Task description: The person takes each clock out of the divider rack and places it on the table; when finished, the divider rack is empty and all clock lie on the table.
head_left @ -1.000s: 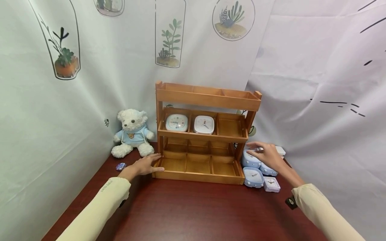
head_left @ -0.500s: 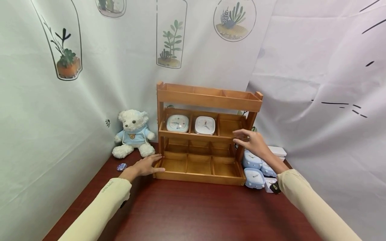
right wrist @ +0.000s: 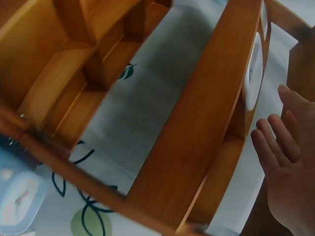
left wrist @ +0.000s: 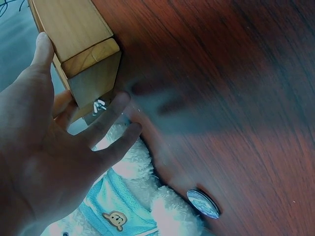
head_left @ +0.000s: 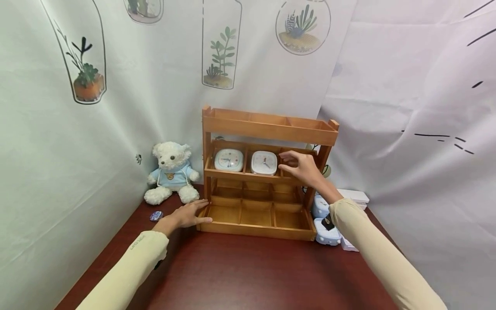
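A wooden three-tier shelf stands on the dark red table. Its middle tier holds a white-and-mint alarm clock on the left and a white alarm clock in the centre compartment. My right hand reaches over that tier's right compartment, thumb and fingers apart, fingertips near the white clock's right side. In the right wrist view, nothing sits between the fingers of this hand. At the shelf's lower left corner rests my left hand, fingers spread. The left wrist view shows its thumb beside the wooden end.
Several blue and white clocks sit right of the shelf, partly hidden by my right forearm, with white boxes behind. A white teddy bear and a small blue-patterned round object are on the left. Printed cloth hangs behind.
My right hand has moved left and up, from above the blue clocks to the middle tier beside the white clock. The left hand has stayed at the shelf's corner.
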Demonstrator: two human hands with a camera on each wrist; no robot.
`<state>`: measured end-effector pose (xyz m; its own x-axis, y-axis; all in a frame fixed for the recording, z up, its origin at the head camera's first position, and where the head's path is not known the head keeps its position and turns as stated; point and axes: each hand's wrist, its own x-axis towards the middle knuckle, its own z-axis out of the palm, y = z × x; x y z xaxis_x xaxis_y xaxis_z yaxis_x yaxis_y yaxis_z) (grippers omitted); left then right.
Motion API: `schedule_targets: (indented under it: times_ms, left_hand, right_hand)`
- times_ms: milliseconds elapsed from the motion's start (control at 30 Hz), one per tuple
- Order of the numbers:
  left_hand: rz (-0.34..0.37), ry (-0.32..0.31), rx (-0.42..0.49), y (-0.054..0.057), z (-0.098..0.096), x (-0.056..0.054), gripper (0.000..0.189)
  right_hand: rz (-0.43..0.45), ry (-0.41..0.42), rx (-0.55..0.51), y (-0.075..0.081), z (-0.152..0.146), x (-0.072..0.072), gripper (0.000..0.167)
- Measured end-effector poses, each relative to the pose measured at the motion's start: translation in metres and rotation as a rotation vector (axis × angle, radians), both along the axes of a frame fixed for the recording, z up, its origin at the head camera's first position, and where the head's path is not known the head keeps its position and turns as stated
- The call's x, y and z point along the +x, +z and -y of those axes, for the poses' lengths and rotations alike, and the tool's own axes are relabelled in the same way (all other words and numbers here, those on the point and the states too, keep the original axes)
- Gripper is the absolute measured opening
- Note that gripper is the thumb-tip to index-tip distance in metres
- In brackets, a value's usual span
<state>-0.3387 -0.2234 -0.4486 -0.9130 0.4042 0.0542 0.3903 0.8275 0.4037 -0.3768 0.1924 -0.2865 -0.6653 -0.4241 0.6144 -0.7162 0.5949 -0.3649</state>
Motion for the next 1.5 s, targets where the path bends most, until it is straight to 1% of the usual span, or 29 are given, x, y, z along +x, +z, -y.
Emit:
schedule_targets:
  times_ms: [100,167,367,467,600,667,767,800,900,1100,1167,1367,1500]
  left_hand:
    - [0.008,0.002,0.012,-0.002,0.000,0.000,0.082]
    - [0.001,-0.005,0.010,-0.002,-0.001,0.000,0.081]
    - [-0.002,-0.004,0.003,0.002,-0.006,0.004,0.081]
    - [0.008,0.002,0.002,0.002,-0.007,0.004,0.081]
    - [0.020,-0.002,0.003,-0.001,-0.006,0.003,0.081]
    - [0.028,0.000,0.013,-0.002,-0.006,0.001,0.083]
    - [0.007,-0.003,0.011,-0.004,-0.004,-0.001,0.083]
    - [0.011,0.000,0.017,-0.004,-0.004,-0.001,0.083]
    - [0.002,0.002,0.008,-0.004,-0.003,-0.001,0.081]
    - [0.013,0.015,0.002,0.003,-0.004,0.006,0.078]
    - [0.014,0.016,0.002,0.003,-0.004,0.006,0.078]
    - [0.004,0.006,0.000,0.002,0.000,0.003,0.079]
    - [0.008,0.008,-0.003,-0.003,0.001,-0.001,0.081]
  right_hand:
    - [0.025,-0.005,0.009,0.002,0.011,-0.007,0.041]
    - [0.035,-0.013,0.029,0.004,0.018,-0.011,0.042]
    - [0.054,-0.070,0.163,0.006,0.030,-0.025,0.050]
    - [0.088,-0.077,0.190,0.005,0.034,-0.031,0.055]
    - [0.110,-0.076,0.206,0.001,0.037,-0.034,0.058]
    - [0.123,-0.083,0.231,-0.001,0.037,-0.035,0.060]
    - [0.135,-0.088,0.264,-0.002,0.038,-0.035,0.064]
    - [0.134,-0.086,0.273,-0.003,0.039,-0.034,0.065]
    - [0.105,-0.071,0.272,-0.003,0.040,-0.034,0.069]
    - [0.073,-0.043,0.239,-0.002,0.044,-0.035,0.078]
    - [0.068,-0.040,0.212,-0.001,0.044,-0.034,0.076]
    - [0.031,-0.029,0.157,-0.002,0.043,-0.028,0.062]
    - [-0.021,0.018,0.140,-0.006,0.039,-0.026,0.055]
